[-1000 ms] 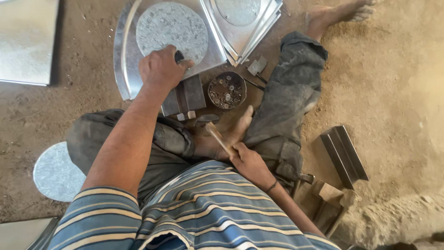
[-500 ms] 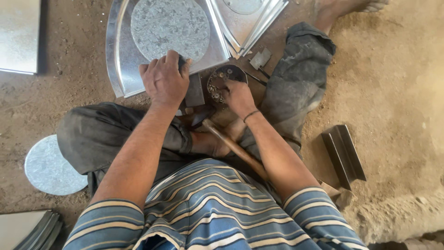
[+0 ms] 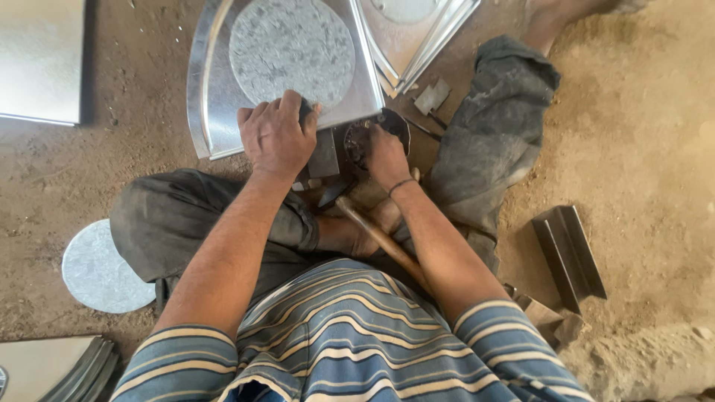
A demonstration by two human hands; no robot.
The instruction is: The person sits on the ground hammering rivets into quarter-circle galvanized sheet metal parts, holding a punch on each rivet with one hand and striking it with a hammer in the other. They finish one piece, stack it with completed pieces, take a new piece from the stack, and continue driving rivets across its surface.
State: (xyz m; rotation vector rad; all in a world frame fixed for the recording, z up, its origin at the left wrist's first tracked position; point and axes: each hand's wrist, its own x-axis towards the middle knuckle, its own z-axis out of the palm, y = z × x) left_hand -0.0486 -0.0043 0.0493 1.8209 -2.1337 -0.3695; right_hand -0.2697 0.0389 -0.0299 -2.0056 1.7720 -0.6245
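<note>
The sheet-metal panel (image 3: 216,97), with 1 speckled round disc (image 3: 290,48) lying on it, was held on the dirt floor (image 3: 655,112) just left of the dark round dish (image 3: 393,123). The left hand (image 3: 277,138) was pressed down and curled over the panel's near edge, left of the dish. The right hand (image 3: 387,155) was reached into the dish, fingers bunched together; whether anything was pinched could not be told. A wooden-handled hammer (image 3: 380,240) was left lying on the lap, below the dish. A small piece appeared to be being picked out while the panel was steadied. A firm pinch, and the panel kept unmoved, would be called for next.
</note>
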